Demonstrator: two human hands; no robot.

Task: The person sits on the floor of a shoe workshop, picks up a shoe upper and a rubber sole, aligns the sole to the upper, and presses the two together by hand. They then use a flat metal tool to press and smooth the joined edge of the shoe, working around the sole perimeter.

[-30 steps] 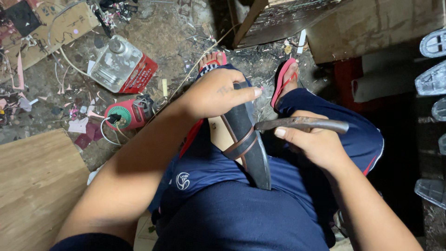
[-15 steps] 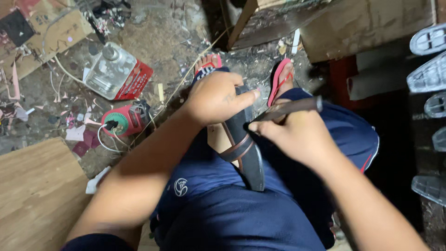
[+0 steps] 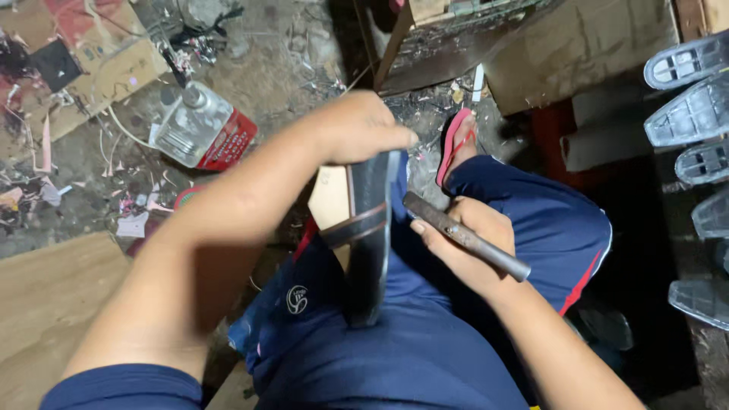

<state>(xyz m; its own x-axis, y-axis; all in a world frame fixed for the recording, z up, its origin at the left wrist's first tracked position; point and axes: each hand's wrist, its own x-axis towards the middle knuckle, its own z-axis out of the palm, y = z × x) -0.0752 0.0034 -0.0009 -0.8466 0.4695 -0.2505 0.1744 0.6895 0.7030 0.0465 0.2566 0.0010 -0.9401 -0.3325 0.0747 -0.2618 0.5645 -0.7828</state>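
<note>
We sit over a littered dirt floor (image 3: 296, 68), our legs in dark blue shorts (image 3: 425, 357) filling the lower frame, a wooden board (image 3: 45, 304) at the left and a row of grey shoe soles (image 3: 695, 106) at the right edge. Across our lap lies a dark sandal sole (image 3: 370, 243) with a brown-edged strap, its long axis running from our body out towards the knees. Our left hand (image 3: 357, 125) is clamped over its far tip, and so is the nearer hand to it; our right hand (image 3: 463, 243) is closed round a slim metal tool (image 3: 465, 235), which lies slantwise just right of the sole, its tip near the sole's edge. A clear plastic bottle (image 3: 194, 129) with a red label lies on the ground, and a red flip-flop (image 3: 456, 144) is on our foot. Against the picture half a second back, the tool sits lower and more steeply angled, beside the strap rather than up at the tip.
</note>
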